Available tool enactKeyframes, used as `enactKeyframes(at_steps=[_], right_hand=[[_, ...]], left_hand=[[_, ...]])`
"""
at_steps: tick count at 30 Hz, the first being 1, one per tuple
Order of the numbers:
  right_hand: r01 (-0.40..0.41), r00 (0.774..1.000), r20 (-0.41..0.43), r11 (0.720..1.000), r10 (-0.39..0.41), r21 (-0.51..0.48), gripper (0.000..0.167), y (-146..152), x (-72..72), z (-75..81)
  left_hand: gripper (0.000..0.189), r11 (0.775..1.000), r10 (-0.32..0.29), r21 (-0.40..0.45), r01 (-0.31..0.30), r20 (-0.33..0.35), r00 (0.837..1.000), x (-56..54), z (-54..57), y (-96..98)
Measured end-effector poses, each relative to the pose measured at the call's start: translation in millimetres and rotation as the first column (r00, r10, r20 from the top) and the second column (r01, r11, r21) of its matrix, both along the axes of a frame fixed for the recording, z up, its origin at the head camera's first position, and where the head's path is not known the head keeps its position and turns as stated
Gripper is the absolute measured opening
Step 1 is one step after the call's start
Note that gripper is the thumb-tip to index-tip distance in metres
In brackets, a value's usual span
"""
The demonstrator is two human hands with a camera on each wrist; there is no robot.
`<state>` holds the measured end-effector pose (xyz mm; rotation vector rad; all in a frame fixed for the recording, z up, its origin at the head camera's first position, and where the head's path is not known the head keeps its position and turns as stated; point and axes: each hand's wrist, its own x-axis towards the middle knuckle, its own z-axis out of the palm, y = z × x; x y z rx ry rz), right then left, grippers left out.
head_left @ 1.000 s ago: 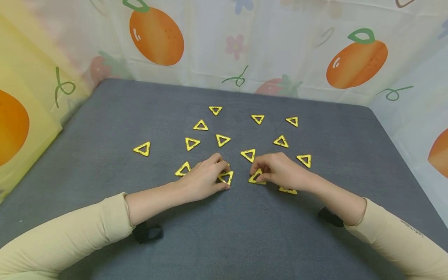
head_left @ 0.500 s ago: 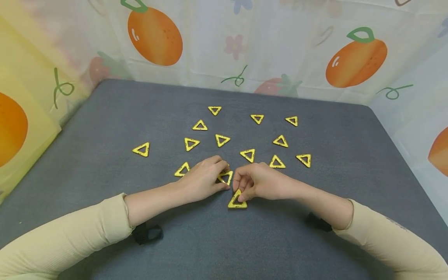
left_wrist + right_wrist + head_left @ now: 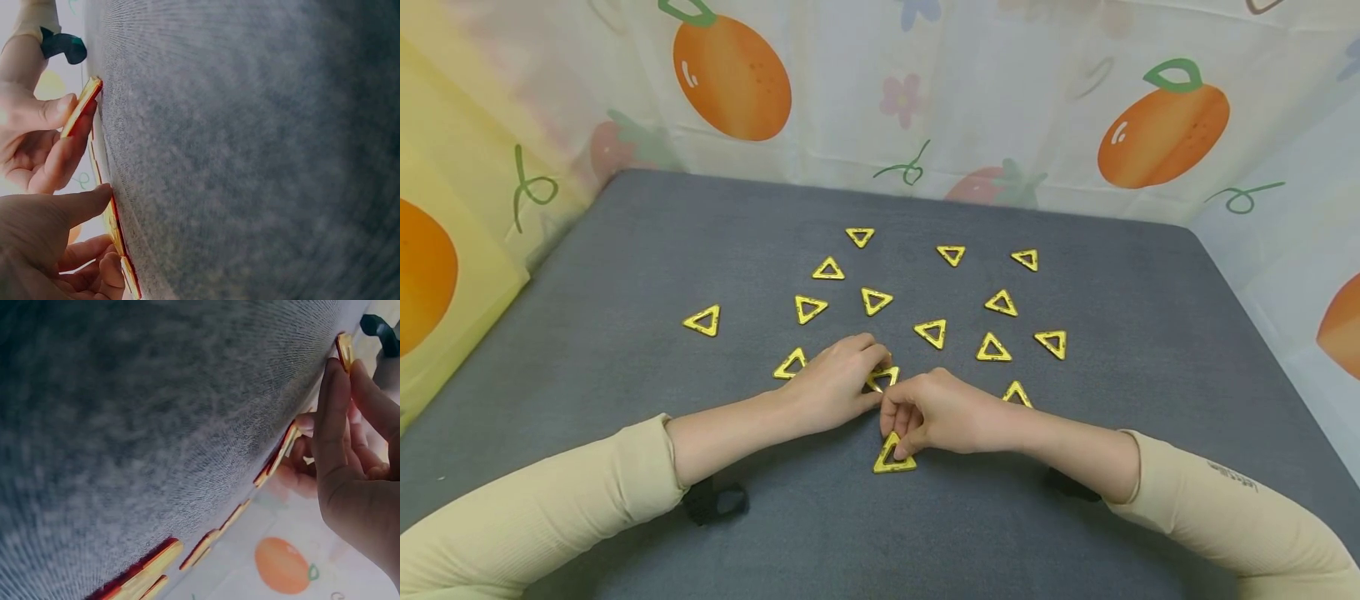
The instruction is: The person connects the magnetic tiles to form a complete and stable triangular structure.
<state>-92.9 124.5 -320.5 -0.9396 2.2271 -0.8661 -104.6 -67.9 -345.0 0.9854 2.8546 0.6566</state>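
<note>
My right hand (image 3: 951, 410) pinches a yellow triangular magnetic tile (image 3: 887, 467) between thumb and fingers, in front of the left hand. In the left wrist view this tile (image 3: 82, 107) is tilted and raised off the table. My left hand (image 3: 835, 379) holds another yellow triangular tile (image 3: 894, 376) low at the table, thumb on the near side and fingers on the far side. Its thumb tip is partly covered by the right hand in the head view. In the left wrist view the tile (image 3: 113, 219) lies along the tabletop.
Several more yellow triangular tiles lie scattered flat on the grey table (image 3: 820, 533), among them one tile (image 3: 702, 332) at the left and one tile (image 3: 995, 358) beyond the right hand. Another tile (image 3: 1016, 387) is partly behind the right forearm. A fruit-printed curtain (image 3: 850, 100) hangs behind.
My right hand has carried its tile left and toward me, uncovering tiles on the right. The left hand has kept its place and its hold.
</note>
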Motion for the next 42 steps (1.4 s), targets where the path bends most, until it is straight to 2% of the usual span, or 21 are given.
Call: enactKeyframes(at_steps=[10,36,39,42], right_hand=[[0.005,0.998,-0.061,0.999,-0.002,0.045,0.021,-0.8,-0.1,-2.2],[-0.018,0.991,-0.128,0.996,0.028,0.083,0.022,-1.0,-0.4,-3.3],[-0.034,0.988,-0.151,0.996,0.047,0.084,0.027,0.2,0.6,-2.5],[-0.057,0.982,-0.172,0.994,0.072,0.095,0.032,0.9,1.5,-1.3]], left_hand=[[0.031,1.0,-0.001,-0.011,0.001,0.002,1.0,0.5,0.6,0.4],[0.028,1.0,0.012,0.0,-0.012,-0.011,1.0,3.6,0.3,0.8],[0.029,1.0,0.018,0.007,-0.018,0.009,1.0,4.2,0.6,0.4],[0.029,0.998,0.037,0.039,-0.04,0.064,0.997,3.1,1.0,0.4]])
